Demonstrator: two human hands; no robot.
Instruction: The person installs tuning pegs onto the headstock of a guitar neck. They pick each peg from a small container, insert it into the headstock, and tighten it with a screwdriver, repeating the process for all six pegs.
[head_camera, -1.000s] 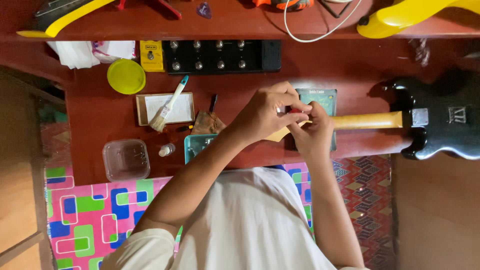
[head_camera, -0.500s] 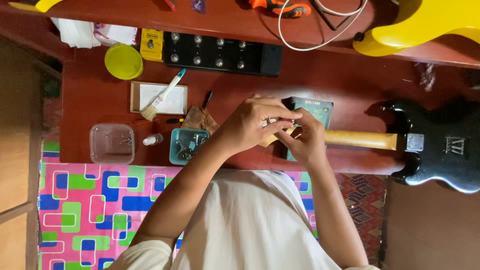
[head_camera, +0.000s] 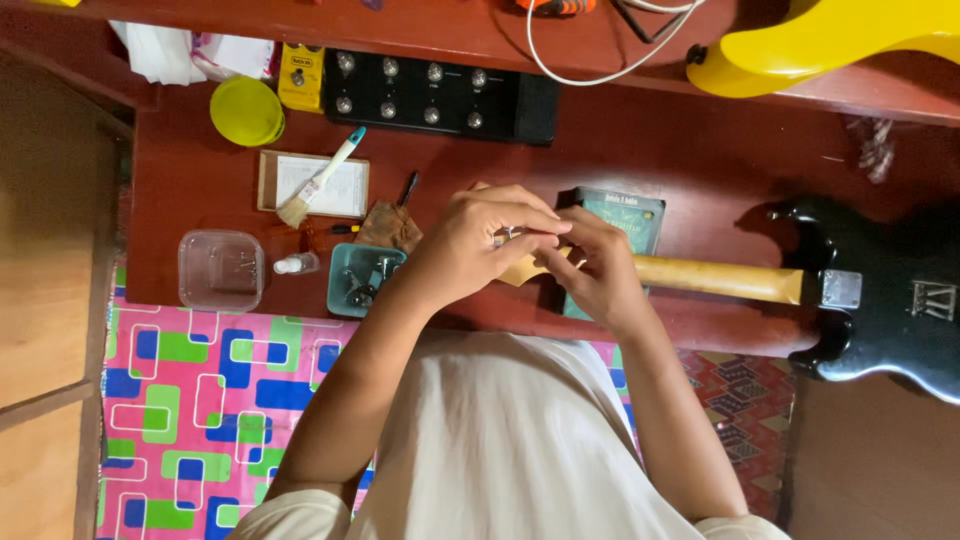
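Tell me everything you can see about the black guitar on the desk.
The black guitar lies flat across the red-brown desk, its glossy black body at the right edge of the view, partly cut off. A pale wooden neck joins it at a silver metal plate and runs left, over a teal book. The headstock end is mostly hidden under both hands: the left hand and right hand meet there, fingers pinching something small and metallic. No strings can be made out.

Hands (head_camera: 540, 250) shifted slightly left along guitar neck (head_camera: 715, 278).
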